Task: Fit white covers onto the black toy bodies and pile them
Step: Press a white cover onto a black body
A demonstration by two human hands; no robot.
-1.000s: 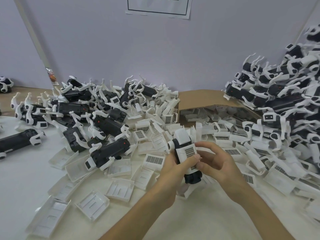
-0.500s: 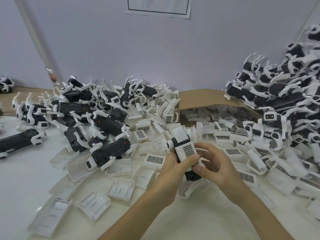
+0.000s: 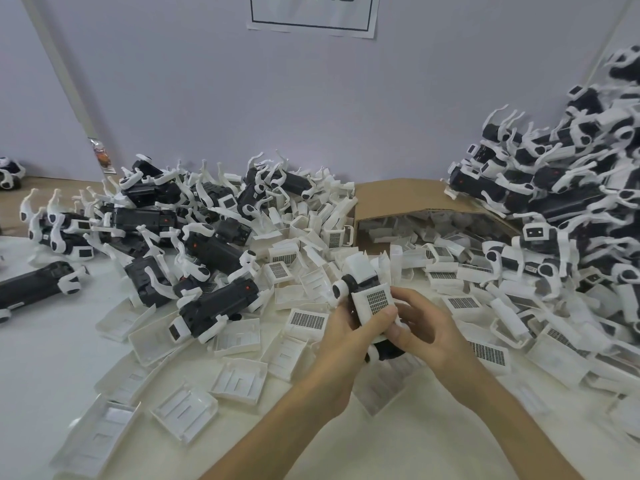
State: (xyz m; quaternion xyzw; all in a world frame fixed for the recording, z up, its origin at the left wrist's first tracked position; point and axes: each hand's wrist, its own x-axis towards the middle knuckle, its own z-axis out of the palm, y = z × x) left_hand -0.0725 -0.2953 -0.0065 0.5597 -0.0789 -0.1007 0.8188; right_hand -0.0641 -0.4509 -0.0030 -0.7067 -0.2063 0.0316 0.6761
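A brown cardboard box [image 3: 408,199] lies open just beyond the grip. Higher up the pale wall [image 3: 242,98] hangs a paper sign [image 3: 311,15], its print cut off, perhaps lettering.

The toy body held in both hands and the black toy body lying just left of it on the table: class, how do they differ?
The held toy body wears a white cover with a dark grid patch; the lying toy body shows a bare black top with a red dot. The held one is gripped by the left hand and right hand, tilted up; the lying one rests among loose covers. Both have white legs.
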